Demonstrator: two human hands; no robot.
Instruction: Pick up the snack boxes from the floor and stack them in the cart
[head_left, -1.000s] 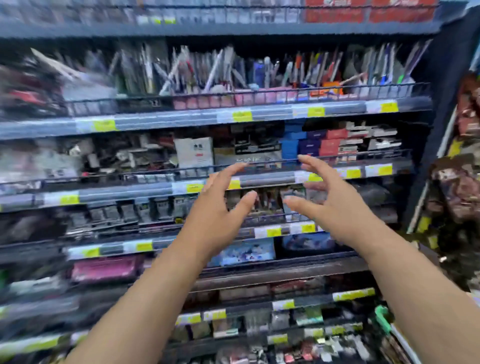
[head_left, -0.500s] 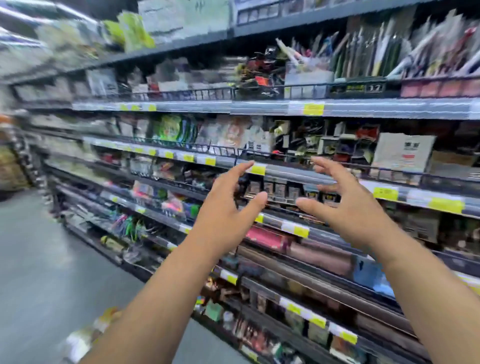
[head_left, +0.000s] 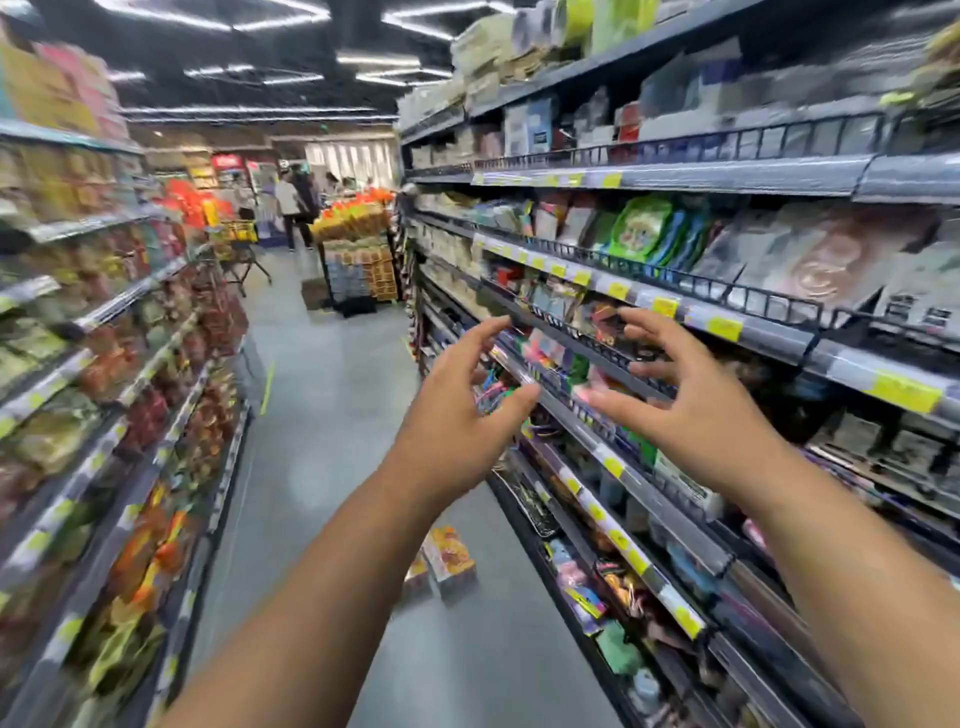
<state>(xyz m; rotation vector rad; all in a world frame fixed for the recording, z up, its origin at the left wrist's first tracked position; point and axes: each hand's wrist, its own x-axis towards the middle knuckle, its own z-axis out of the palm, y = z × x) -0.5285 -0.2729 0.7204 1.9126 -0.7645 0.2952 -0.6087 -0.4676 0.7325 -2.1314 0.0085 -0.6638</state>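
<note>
Both hands are raised at frame centre and empty. The left hand (head_left: 457, 415) and right hand (head_left: 696, 415) have fingers spread wide, palms facing, seemingly pre-shaped for a box. The orange-and-yellow cardboard snack boxes (head_left: 447, 558) lie untouched on the grey floor (head_left: 322, 415), lower centre, well below the hands.

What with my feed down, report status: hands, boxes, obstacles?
Left hand open, right hand open, both empty. Snack boxes on floor beside right shelving. Floor around them bare.
</note>
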